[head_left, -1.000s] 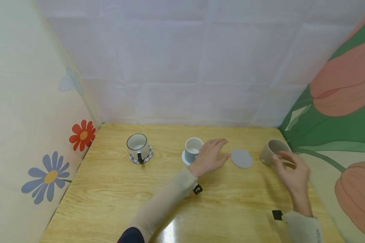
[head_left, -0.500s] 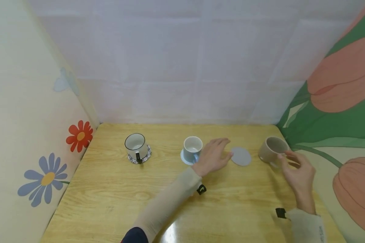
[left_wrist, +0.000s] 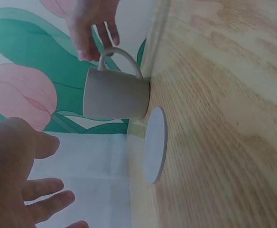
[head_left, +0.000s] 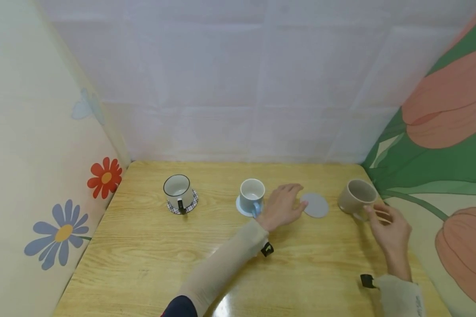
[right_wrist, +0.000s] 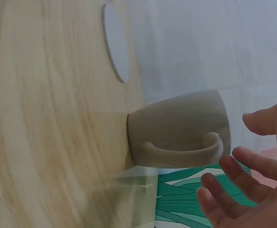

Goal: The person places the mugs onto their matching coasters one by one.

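A taupe mug stands upright at the right of the table, its handle turned toward the person. My right hand is beside that handle; in the right wrist view the fingertips are at the handle's upper end, and the thumb stays apart from the mug. My left hand hovers with fingers spread between a grey round coaster and a small cup with a blue handle, holding nothing. The left wrist view also shows the coaster lying flat beside the taupe mug.
The small cup sits on a pale blue coaster. Farther left, a white black-rimmed mug stands on a checked coaster. A white cloth rises behind the wooden table, with printed cloth at both sides.
My left hand has shifted a little right, uncovering more of the small cup's blue handle. My right hand has moved slightly right, still beside the taupe mug. The mugs stand on their same spots.
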Demonstrator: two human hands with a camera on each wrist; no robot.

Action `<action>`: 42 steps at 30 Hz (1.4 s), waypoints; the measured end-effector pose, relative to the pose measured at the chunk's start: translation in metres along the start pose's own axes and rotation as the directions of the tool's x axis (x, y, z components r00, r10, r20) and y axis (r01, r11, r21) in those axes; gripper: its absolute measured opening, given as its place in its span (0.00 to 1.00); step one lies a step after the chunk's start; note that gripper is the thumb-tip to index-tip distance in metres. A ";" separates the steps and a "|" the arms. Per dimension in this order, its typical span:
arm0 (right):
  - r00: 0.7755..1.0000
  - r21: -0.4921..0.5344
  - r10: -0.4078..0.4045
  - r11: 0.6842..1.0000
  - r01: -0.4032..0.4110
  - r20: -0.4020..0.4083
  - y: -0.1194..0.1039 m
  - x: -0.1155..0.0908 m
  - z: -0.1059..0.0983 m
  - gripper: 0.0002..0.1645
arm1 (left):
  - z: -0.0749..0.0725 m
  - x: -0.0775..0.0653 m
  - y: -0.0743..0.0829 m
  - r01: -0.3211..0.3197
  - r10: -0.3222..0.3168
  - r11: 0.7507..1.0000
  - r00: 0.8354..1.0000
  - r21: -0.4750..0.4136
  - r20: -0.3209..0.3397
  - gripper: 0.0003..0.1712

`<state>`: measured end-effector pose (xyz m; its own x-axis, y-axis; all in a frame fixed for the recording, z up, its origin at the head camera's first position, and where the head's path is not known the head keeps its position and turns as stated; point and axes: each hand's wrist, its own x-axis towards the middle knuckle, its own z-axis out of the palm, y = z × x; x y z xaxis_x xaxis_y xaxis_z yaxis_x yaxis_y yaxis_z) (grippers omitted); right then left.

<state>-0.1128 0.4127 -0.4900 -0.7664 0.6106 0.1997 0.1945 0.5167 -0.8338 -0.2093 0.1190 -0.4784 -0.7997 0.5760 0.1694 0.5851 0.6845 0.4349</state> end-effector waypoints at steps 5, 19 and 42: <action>0.999 -0.044 0.021 0.999 -0.020 0.033 0.008 0.001 0.002 0.26 | 0.004 0.001 0.000 0.000 0.000 1.000 1.000 -0.013 -0.014 0.32; 0.991 -0.088 0.091 0.993 -0.082 0.098 0.026 0.005 0.006 0.33 | 0.014 0.007 -0.001 0.006 -0.006 1.000 1.000 -0.001 -0.002 0.31; 0.986 -0.109 0.002 0.994 0.016 0.164 0.032 0.001 0.007 0.30 | 0.036 0.019 0.000 0.042 -0.043 0.999 0.998 0.024 0.039 0.30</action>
<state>-0.1119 0.4255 -0.5204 -0.8559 0.5050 0.1108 0.2476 0.5885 -0.7697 -0.2195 0.1456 -0.5067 -0.8180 0.5634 0.1157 0.5543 0.7184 0.4203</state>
